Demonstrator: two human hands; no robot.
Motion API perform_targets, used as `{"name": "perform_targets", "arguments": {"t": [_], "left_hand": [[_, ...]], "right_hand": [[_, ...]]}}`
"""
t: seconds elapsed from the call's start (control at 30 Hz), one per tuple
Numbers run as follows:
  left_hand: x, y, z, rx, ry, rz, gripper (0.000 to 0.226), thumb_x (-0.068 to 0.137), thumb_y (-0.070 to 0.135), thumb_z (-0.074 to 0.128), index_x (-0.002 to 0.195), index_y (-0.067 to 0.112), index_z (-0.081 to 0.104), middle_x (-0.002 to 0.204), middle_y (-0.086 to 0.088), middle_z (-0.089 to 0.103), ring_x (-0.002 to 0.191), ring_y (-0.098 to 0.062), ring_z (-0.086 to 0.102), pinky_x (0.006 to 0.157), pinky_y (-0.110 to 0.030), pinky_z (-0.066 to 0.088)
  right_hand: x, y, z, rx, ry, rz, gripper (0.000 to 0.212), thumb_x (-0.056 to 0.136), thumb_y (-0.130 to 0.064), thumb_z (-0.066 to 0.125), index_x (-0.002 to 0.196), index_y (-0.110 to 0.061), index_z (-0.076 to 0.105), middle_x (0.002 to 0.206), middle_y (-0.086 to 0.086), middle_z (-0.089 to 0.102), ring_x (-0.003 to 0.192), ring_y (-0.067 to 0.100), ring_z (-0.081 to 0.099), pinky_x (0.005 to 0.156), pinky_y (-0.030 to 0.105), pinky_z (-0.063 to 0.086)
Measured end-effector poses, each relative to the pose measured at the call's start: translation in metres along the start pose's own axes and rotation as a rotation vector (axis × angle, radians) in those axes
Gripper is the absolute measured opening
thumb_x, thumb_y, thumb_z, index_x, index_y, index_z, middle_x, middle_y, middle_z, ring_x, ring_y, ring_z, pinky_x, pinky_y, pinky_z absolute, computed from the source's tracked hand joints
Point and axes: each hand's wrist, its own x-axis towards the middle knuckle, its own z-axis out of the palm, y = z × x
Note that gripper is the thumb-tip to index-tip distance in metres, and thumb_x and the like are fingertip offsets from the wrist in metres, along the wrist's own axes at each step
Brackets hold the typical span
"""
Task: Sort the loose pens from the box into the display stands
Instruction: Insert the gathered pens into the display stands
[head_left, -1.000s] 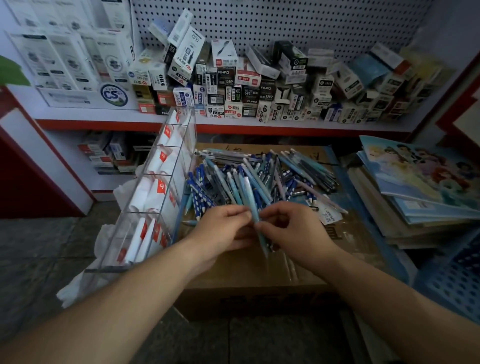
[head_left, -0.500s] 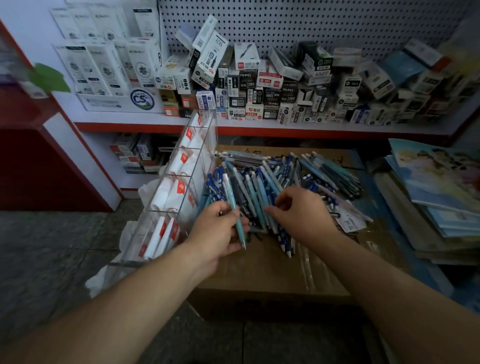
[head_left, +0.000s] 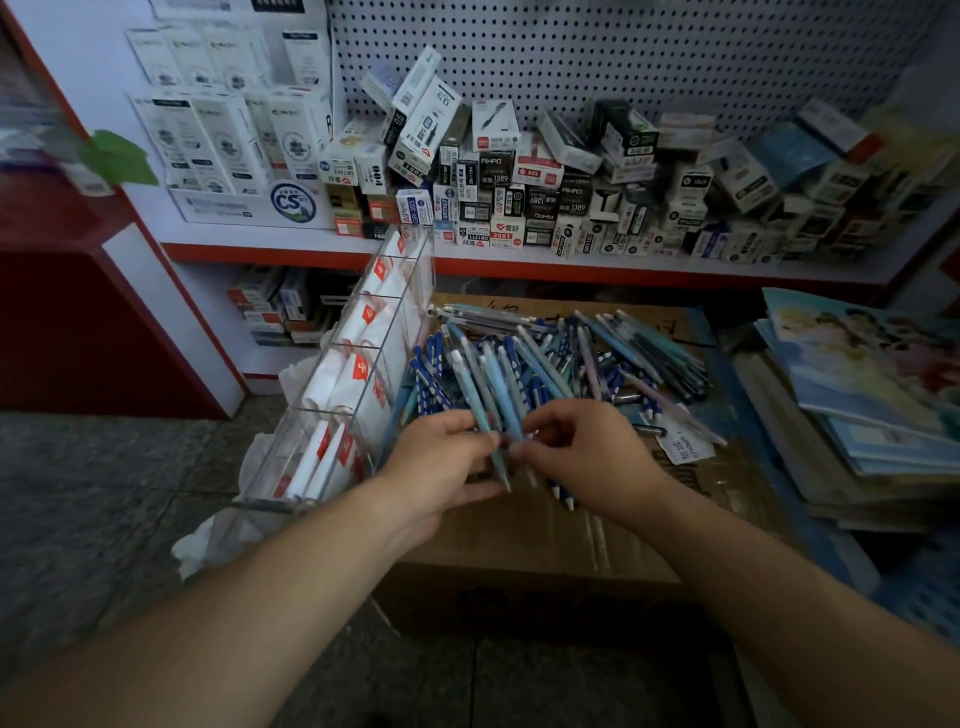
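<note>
Clear display stand: just left of the left hand, with white, red-labelled packets in its compartments.

Left hand: fingers are curled round a bundle of light-blue pens, whose tips point toward the person.

Right hand: directly right of the left hand, with thumb and forefinger pinching the same bundle.

Loose pens: piled beyond both hands on the cardboard box.

Notebooks: stacked well right of the right hand.
</note>
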Motion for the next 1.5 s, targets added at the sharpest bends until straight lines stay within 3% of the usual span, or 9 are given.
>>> {"name": "perform_targets", "arguments": {"t": [0.2, 0.63, 0.77, 0.87, 1.0, 1.13, 1.27, 1.43, 1.5], "left_hand": [[0.004, -0.001, 0.006, -0.030, -0.076, -0.046, 0.024, 0.100, 0.006, 0.055, 0.120, 0.009, 0.067, 0.103, -0.012, 0.077, 0.096, -0.027, 0.076, 0.078, -0.038, 0.060], [0.011, -0.004, -0.002, -0.075, -0.150, -0.073, 0.023, 0.100, 0.002, 0.055, 0.119, 0.006, 0.066, 0.105, -0.014, 0.077, 0.098, -0.028, 0.075, 0.086, -0.041, 0.061], [0.012, -0.005, -0.006, -0.028, -0.131, -0.063, 0.019, 0.098, 0.006, 0.060, 0.115, 0.006, 0.069, 0.103, -0.013, 0.078, 0.098, -0.027, 0.076, 0.087, -0.042, 0.061], [0.014, -0.006, -0.006, -0.004, -0.093, -0.036, 0.020, 0.097, 0.007, 0.063, 0.116, 0.008, 0.068, 0.101, -0.010, 0.078, 0.096, -0.023, 0.076, 0.085, -0.042, 0.061], [0.015, -0.006, -0.007, 0.037, -0.078, -0.014, 0.020, 0.099, 0.008, 0.061, 0.117, 0.013, 0.066, 0.098, -0.007, 0.079, 0.094, -0.021, 0.076, 0.085, -0.041, 0.062], [0.013, -0.005, -0.008, 0.087, -0.162, -0.028, 0.019, 0.097, 0.009, 0.063, 0.114, 0.014, 0.069, 0.099, -0.008, 0.079, 0.093, -0.020, 0.076, 0.076, -0.034, 0.061], [0.011, -0.004, -0.005, 0.076, -0.212, -0.082, 0.020, 0.096, 0.007, 0.064, 0.114, 0.012, 0.070, 0.102, -0.010, 0.078, 0.094, -0.022, 0.076, 0.073, -0.031, 0.062], [0.016, -0.009, -0.010, -0.024, -0.061, -0.070, 0.021, 0.097, 0.008, 0.063, 0.117, 0.009, 0.069, 0.106, -0.013, 0.077, 0.098, -0.025, 0.075, 0.079, -0.036, 0.062], [0.017, -0.007, -0.010, -0.084, -0.033, -0.064, 0.019, 0.099, 0.007, 0.061, 0.117, 0.008, 0.068, 0.109, -0.015, 0.075, 0.098, -0.024, 0.075, 0.080, -0.036, 0.063]], "right_hand": [[-0.010, 0.006, 0.003, 0.001, 0.058, -0.001, 0.010, 0.090, -0.026, 0.077, 0.090, -0.025, 0.067, 0.074, -0.001, 0.071, 0.061, 0.007, 0.067, 0.056, 0.024, 0.056], [0.001, 0.006, 0.008, 0.068, 0.005, -0.007, 0.005, 0.090, -0.025, 0.076, 0.089, -0.023, 0.071, 0.069, -0.005, 0.070, 0.056, 0.003, 0.064, 0.056, 0.021, 0.053], [0.004, 0.002, 0.000, -0.001, -0.077, -0.013, 0.008, 0.090, -0.032, 0.075, 0.089, -0.024, 0.073, 0.074, -0.001, 0.072, 0.062, 0.013, 0.068, 0.058, 0.030, 0.060], [0.013, 0.005, -0.010, 0.056, 0.020, 0.030, 0.011, 0.091, -0.030, 0.073, 0.088, -0.020, 0.072, 0.075, 0.000, 0.072, 0.063, 0.009, 0.068, 0.058, 0.024, 0.057], [0.030, 0.016, -0.014, -0.131, 0.234, 0.041, 0.006, 0.098, -0.026, 0.065, 0.092, -0.026, 0.066, 0.086, -0.006, 0.069, 0.079, 0.010, 0.067, 0.074, 0.034, 0.061], [0.032, 0.000, -0.010, 0.305, 0.136, 0.118, 0.017, 0.095, -0.035, 0.069, 0.102, -0.019, 0.068, 0.088, 0.002, 0.075, 0.072, 0.016, 0.071, 0.056, 0.025, 0.055], [0.032, -0.004, -0.014, 0.421, 0.129, 0.111, 0.017, 0.096, -0.027, 0.070, 0.096, -0.010, 0.072, 0.080, 0.004, 0.073, 0.066, 0.014, 0.065, 0.058, 0.025, 0.052], [0.031, -0.004, -0.038, 0.891, 0.476, 0.213, 0.016, 0.097, -0.019, 0.067, 0.090, -0.005, 0.065, 0.078, 0.010, 0.069, 0.069, 0.019, 0.068, 0.069, 0.029, 0.058], [0.027, -0.004, -0.044, 1.073, 0.477, 0.257, 0.013, 0.096, -0.013, 0.066, 0.097, -0.001, 0.062, 0.087, 0.016, 0.073, 0.076, 0.024, 0.073, 0.068, 0.029, 0.061]]}}
